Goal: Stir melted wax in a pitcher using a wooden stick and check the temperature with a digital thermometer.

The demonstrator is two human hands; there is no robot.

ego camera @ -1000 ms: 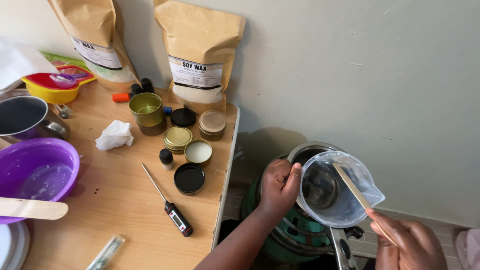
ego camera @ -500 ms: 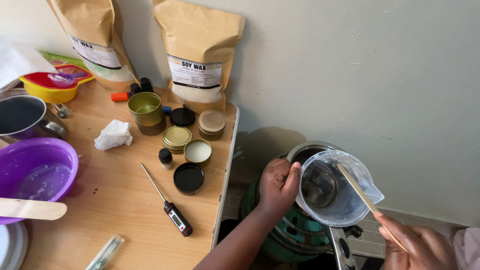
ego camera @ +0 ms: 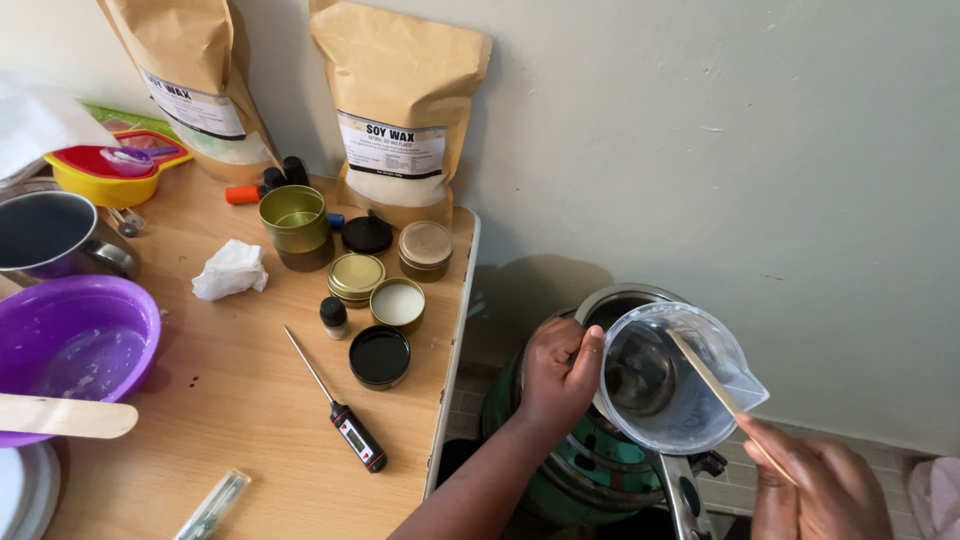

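**user1:** Wooden table (ego camera: 230,400) against a pale wall, pretty cluttered. What's going on off its right edge?

**user2:** Left hand (ego camera: 560,375) is wrapped around the side of a clear jug (ego camera: 675,385), holding it tilted over a metal pot (ego camera: 620,300) on a green stove (ego camera: 580,470), down beside the table. Right hand (ego camera: 815,490) is closed on a wooden stick (ego camera: 725,400) with its tip inside the jug.

**user1:** And on the table?

**user2:** Two brown bags (ego camera: 400,110) lean on the wall, small tins (ego camera: 385,290) in front of them, a probe thermometer (ego camera: 340,415) nearer the front edge, a crumpled tissue (ego camera: 230,270), and a purple bowl (ego camera: 75,345) at the left.
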